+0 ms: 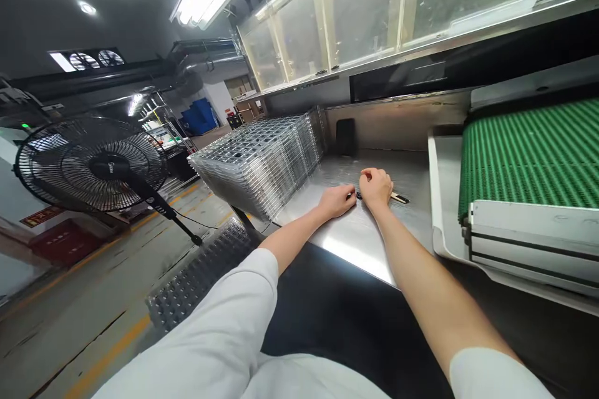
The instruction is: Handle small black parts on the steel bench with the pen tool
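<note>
My left hand (337,201) is low over the steel tabletop (334,230), its fingers curled and pressed together. Close beside it on the right, my right hand (377,186) is bent at the wrist with fingers and thumb drawn in. A small dark piece (359,196) shows in the narrow gap between the two hands, at the left fingertips. What the fingers hold is hidden or too small to name. From behind my right hand sticks out a thin beige-and-black strip (400,198), lying on the steel; whether it joins the dark piece I cannot tell.
Stacked clear plastic trays (262,162) stand at the left of the tabletop. A black object (345,136) leans at the back wall. To the right runs a green conveyor belt (533,156). Clear panels (360,19) hang above. A fan (93,165) and more trays (201,271) are at left.
</note>
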Motion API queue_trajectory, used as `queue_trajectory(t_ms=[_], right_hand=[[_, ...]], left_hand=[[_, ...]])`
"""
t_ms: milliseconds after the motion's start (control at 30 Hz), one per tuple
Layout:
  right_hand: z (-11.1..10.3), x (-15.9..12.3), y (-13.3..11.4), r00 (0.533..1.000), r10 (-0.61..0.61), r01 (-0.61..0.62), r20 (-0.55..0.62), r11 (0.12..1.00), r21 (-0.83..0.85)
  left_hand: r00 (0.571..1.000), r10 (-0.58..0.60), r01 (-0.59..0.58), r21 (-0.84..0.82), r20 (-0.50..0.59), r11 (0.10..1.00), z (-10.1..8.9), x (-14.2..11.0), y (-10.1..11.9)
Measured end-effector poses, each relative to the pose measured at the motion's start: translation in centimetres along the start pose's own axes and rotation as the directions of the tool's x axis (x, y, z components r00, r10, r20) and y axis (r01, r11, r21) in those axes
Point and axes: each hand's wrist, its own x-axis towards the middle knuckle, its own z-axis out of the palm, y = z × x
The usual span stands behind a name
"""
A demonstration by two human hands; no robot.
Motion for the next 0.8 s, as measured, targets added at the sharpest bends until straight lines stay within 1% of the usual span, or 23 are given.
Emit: queue_trajectory(t_ms=[300, 567, 700, 800], right_hand=[[0.60, -0.45, 0.58, 1.000, -0.003, 0.003, 0.010, 1.000, 0.004], [0.10, -0.86, -0.18, 0.999, -0.025, 0.024, 0.021, 1.000, 0.012], [0.02, -0.79, -0.16, 0.999, -0.025, 0.025, 0.034, 1.000, 0.004], [-0.01, -0.53, 0.01, 0.999, -0.020, 0.020, 0.035, 1.000, -0.005]], left_hand=[[0.999, -0.013, 0.014, -0.026, 0.044, 1.000, 0.21, 0.17, -0.34], [0.998, -0.009, 0.011, -0.030, 0.068, 0.999, -0.44, 0.29, -0.09], [0.995, 0.033, -0.027, -0.064, 0.089, 0.998, -0.27, 0.32, -0.40], [0.994, 0.096, -0.089, -0.104, 0.059, 0.991, 0.16, 0.18, -0.73]])
